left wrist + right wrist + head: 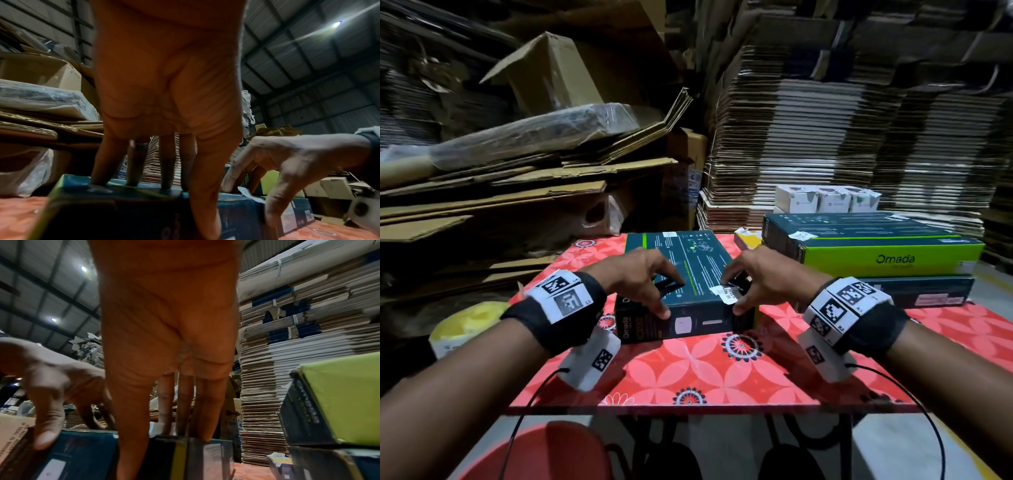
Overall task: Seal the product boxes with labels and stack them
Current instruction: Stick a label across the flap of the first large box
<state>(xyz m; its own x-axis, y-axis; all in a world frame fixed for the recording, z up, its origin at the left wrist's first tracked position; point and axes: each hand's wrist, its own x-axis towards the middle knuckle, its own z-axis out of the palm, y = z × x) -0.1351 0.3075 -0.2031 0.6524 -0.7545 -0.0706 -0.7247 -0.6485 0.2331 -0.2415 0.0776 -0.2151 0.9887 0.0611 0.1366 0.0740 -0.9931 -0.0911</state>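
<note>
A dark box [688,270] lies central on the tabletop [688,373]. The left hand [640,274] rests straight, spread fingers on top, thumb on the near side. The right hand [763,277] presses a white label [724,294] onto its near top edge with straight fingers.

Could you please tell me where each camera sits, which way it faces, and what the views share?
Head: on the head, facing forward and down at the dark box on the red table; both forearms, left hand and right hand show.
Left wrist: under the left wrist, facing along the palm to fingertips pressing the box top; the right hand shows at right.
Right wrist: under the right wrist, facing along its palm; the left hand shows at left.
Shared: all show the box and both hands.
</note>
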